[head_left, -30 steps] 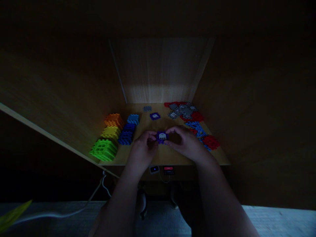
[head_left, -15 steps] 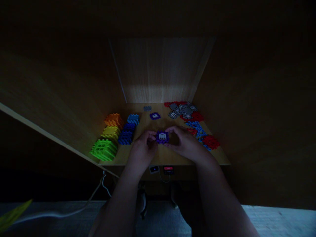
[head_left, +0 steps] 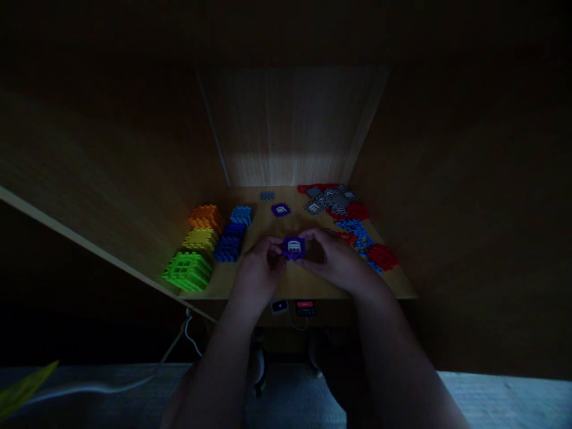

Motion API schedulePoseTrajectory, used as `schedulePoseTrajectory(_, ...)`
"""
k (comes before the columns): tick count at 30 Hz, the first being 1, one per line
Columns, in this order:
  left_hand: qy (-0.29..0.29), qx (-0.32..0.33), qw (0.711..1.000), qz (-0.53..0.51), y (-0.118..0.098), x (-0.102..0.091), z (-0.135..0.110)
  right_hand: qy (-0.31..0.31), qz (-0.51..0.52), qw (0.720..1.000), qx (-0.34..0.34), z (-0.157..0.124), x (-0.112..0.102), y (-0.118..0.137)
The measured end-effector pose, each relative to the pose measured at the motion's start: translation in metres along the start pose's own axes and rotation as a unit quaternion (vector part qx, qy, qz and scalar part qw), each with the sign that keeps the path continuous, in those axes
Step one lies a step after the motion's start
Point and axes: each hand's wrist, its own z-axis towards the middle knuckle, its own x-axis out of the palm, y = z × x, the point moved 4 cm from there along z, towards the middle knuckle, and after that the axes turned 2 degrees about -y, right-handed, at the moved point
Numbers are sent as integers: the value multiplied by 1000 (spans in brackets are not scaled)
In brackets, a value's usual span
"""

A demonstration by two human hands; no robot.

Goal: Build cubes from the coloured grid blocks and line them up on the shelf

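Between my two hands is a purple interlocking building tile (head_left: 294, 255) with toothed edges and a white window-like insert in its middle. My left hand (head_left: 260, 268) pinches its left edge with thumb and fingertips. At the tile's right edge, my right hand (head_left: 333, 259) grips with thumb and forefinger. The tile is held over the front middle of the wooden shelf board (head_left: 292, 286). Farther back lies a second purple tile (head_left: 280, 210) with a white insert, and behind that a small grey tile (head_left: 267, 195).
On the left stand stacks of tiles: green (head_left: 187, 271), yellow (head_left: 201, 239), orange (head_left: 206, 218), dark blue (head_left: 229, 243) and light blue (head_left: 242, 215). Loose grey tiles (head_left: 339, 199), red tiles (head_left: 382, 257) and blue pieces (head_left: 357, 231) lie heaped on the right. Wooden walls enclose the board.
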Motion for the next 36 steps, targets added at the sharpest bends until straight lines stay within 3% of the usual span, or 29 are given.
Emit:
schedulePoseTrajectory(10, -20, 9, 998, 59, 1, 2, -1, -4, 11, 1000, 8, 0, 1, -2)
schedulePoseTrajectory(36, -3, -3, 999, 49, 1, 2, 0, 12, 13, 999, 31, -6, -4, -4)
